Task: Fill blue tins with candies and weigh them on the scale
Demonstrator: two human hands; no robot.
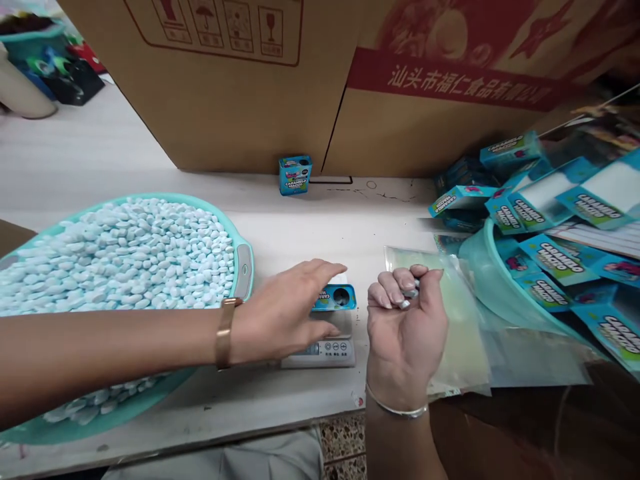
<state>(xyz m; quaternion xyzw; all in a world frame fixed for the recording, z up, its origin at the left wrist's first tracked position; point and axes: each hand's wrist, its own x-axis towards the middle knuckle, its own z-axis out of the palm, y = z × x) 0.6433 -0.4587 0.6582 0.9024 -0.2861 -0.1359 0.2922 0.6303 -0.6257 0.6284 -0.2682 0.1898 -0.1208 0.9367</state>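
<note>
My left hand (290,310) reaches over a small digital scale (325,350) and holds a little blue box (336,297) lying on its platform, fingers curled round the box's near end. My right hand (405,320) hovers just right of the scale, palm up, fingers curled shut on a few pale blue candies (407,297). A large turquoise basin (243,267) heaped with pale blue candies (125,260) sits at the left under my left forearm.
Another turquoise basin (480,267) of flat blue "Caramelo Macizo" boxes (550,257) stands at the right, with clear plastic bags (465,333) beside it. One upright blue box (295,175) stands against big cardboard cartons (240,87) at the back.
</note>
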